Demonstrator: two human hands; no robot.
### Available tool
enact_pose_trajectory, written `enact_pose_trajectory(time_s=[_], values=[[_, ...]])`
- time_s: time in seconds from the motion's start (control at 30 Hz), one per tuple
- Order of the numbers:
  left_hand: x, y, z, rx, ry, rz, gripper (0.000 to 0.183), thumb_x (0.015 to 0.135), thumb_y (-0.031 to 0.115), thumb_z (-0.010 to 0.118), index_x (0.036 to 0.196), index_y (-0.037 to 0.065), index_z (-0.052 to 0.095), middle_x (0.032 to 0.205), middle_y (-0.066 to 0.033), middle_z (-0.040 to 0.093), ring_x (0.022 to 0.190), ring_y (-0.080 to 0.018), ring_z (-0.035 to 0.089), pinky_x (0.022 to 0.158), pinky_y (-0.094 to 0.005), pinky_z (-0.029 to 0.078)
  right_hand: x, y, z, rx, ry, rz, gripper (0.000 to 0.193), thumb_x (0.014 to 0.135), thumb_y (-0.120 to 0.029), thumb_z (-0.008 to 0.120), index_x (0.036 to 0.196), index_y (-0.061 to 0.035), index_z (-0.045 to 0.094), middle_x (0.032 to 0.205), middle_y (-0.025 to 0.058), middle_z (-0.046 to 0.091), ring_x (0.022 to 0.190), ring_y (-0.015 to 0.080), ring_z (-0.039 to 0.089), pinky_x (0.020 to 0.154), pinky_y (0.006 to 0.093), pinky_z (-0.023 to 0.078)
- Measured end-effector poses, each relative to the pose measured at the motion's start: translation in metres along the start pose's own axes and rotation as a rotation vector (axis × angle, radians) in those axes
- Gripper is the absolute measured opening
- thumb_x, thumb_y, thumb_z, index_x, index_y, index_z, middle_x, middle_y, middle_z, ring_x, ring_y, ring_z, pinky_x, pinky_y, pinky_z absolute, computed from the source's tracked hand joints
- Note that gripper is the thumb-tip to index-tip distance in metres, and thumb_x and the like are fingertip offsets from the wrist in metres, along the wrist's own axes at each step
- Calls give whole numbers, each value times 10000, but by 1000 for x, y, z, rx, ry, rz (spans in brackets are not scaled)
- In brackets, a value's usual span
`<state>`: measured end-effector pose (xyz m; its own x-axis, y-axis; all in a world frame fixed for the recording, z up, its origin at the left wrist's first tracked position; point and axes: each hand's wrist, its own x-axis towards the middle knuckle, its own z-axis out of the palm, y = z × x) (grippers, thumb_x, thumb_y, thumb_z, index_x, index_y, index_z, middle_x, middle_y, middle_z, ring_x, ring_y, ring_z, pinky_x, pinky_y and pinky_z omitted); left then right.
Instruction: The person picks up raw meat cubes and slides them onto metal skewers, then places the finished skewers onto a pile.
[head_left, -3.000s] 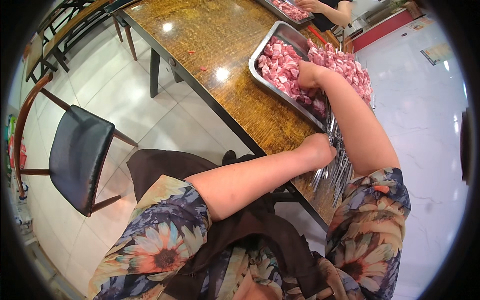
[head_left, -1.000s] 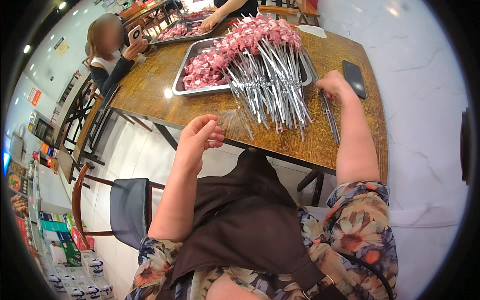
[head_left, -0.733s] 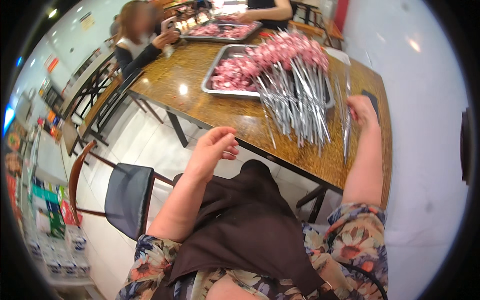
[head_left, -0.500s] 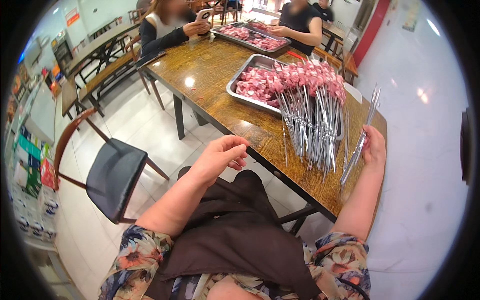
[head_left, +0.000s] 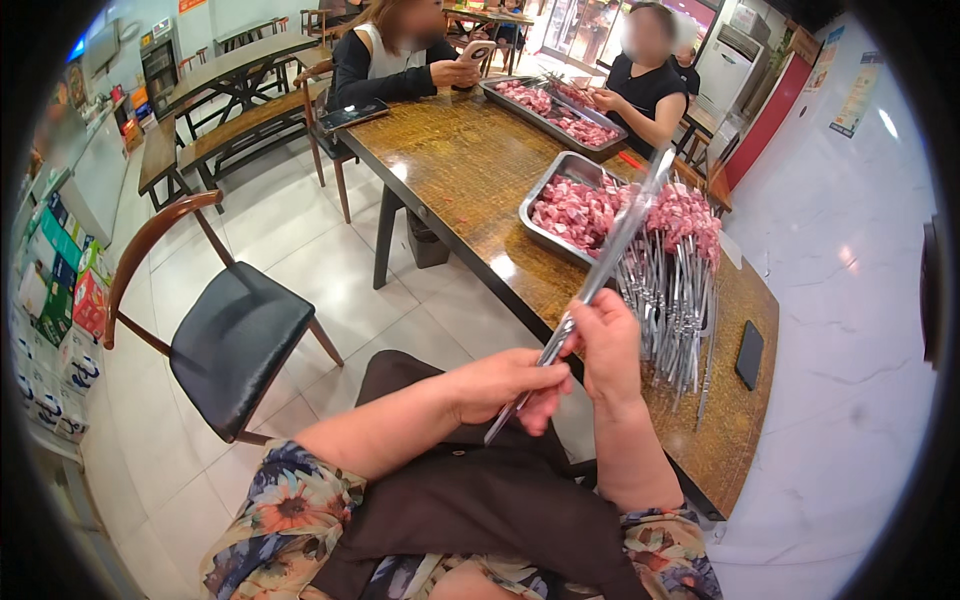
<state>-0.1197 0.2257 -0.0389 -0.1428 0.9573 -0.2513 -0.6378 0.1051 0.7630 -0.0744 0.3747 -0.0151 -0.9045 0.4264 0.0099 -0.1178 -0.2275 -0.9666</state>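
One bundle of bare metal skewers [head_left: 620,235], raised before the nearer meat tray [head_left: 540,235] — right hand [head_left: 610,345] gripping partway along, left hand [head_left: 505,385] with fingers curled round the lower end, apparently to align them. Loaded skewers [head_left: 684,232]: across the tray's right side, bare ends personward, presumably for clean handling.

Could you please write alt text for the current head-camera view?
A person's left hand and right hand hold a bundle of bare metal skewers beside a wooden table. On it, meat-loaded skewers lie across a metal tray of pink meat chunks, left of a dark phone.
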Motion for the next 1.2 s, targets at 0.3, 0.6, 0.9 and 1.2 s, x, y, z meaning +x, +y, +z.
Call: enact_pose_trajectory(time_s=[0.3, 0.6, 0.9, 1.2], values=[[-105, -36, -43, 220, 159, -44, 254, 939, 250, 500, 1004, 10, 551, 712, -24, 550, 605, -99, 551, 562, -228, 454, 23, 56, 75, 54, -490, 381, 214, 879, -225, 591, 934, -22, 556, 654, -6, 509, 459, 39, 436, 391, 178, 321], [-138, -28, -57, -211, 388, 201, 293, 966, 266, 434, 1082, 9, 516, 644, 10, 450, 485, -74, 405, 438, -213, 370, 29, 71, 136, -93, -702, 432, 258, 904, -250, 560, 1004, -15, 594, 700, -1, 548, 500, 32, 445, 431, 169, 344], [-148, -20, -63, -65, 610, 289, 344, 959, 251, 445, 1201, 8, 448, 678, 4, 444, 472, -61, 383, 418, -191, 335, 58, 68, 148, 27, -762, 460, 221, 884, -232, 586, 876, -13, 609, 708, 21, 573, 525, 60, 519, 442, 200, 413], [-127, -24, -66, -27, 779, 345, 291, 975, 233, 401, 1179, 35, 462, 635, 17, 392, 411, -45, 288, 369, -188, 241, 79, 75, 140, -90, -844, 460, 207, 891, -219, 579, 956, -22, 574, 644, 5, 552, 501, 72, 542, 433, 204, 437]])
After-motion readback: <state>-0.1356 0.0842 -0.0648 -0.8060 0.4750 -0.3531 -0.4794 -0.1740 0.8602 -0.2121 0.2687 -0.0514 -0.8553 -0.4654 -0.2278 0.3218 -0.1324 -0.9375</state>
